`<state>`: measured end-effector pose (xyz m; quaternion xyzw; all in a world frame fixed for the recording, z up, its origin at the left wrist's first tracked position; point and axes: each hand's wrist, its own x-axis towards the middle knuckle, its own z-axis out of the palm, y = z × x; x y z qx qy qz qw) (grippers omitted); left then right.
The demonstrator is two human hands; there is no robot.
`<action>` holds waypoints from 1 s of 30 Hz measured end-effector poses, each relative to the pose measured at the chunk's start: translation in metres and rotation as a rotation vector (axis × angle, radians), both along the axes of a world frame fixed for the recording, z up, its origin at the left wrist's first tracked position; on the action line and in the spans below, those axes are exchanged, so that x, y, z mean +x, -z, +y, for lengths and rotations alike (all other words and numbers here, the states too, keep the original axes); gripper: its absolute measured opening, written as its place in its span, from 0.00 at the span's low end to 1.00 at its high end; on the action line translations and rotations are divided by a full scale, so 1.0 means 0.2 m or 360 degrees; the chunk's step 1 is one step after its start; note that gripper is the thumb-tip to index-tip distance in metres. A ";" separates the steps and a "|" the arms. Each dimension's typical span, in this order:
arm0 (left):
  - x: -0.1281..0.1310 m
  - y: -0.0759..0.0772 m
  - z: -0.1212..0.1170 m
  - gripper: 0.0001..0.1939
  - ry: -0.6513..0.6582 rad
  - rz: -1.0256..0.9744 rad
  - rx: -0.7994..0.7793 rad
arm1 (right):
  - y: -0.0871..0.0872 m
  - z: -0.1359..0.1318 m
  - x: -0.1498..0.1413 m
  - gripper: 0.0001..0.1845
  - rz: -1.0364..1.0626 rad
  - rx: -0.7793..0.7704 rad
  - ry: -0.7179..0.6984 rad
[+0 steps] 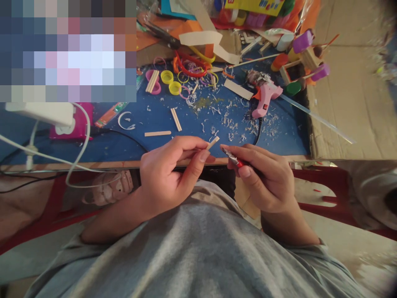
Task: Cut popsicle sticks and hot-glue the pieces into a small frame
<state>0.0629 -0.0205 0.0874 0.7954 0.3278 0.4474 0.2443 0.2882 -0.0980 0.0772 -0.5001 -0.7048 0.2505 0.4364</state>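
Between the thumb and fingers of my left hand (173, 169) is a short pale wooden stick (213, 143), its end pointing up and right. My right hand (268, 176) is closed around pliers (230, 156) with metal jaws and red on the handle; most of the handle is hidden in the palm. The jaws point toward the stick, with a small gap between them. Both hands are over the front edge of the blue table (192, 153). Just beyond my left hand lie a flat craft stick (157, 133) and a few thin sticks side by side (175, 119).
A pink glue gun (266, 97) lies on the right, among white shavings (235, 124). Behind are yellow rings (174, 87), scissors (163, 35) and paper strips (201, 38). A stick-and-cap model (302, 62) stands by the cardboard (338, 103). Cables and a white plug (40, 114) crowd the left.
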 end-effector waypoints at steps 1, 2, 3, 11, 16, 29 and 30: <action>0.00 0.00 0.00 0.02 -0.0002 0.0004 -0.0002 | 0.00 0.00 0.00 0.21 -0.0015 0.0001 0.0001; 0.00 0.00 0.00 0.02 -0.0007 0.0005 -0.0004 | 0.00 0.00 0.00 0.21 -0.0030 0.0002 0.0001; 0.00 0.00 0.00 0.02 -0.0007 0.0006 -0.0007 | 0.00 0.00 0.00 0.21 -0.0040 0.0005 0.0003; -0.01 0.03 -0.01 0.03 0.0102 -0.0182 -0.0319 | -0.01 0.00 0.01 0.20 -0.0108 0.0024 0.0050; 0.00 0.02 0.00 0.06 0.0202 -0.0334 -0.0567 | 0.00 0.00 0.02 0.19 -0.0098 0.0041 0.0063; 0.01 -0.02 0.00 0.10 0.0233 -0.0290 -0.0715 | 0.01 -0.01 0.01 0.21 -0.0041 0.0022 0.0023; 0.00 -0.01 -0.01 0.09 0.0230 -0.0288 -0.0707 | 0.01 -0.01 0.01 0.21 -0.0039 0.0019 0.0021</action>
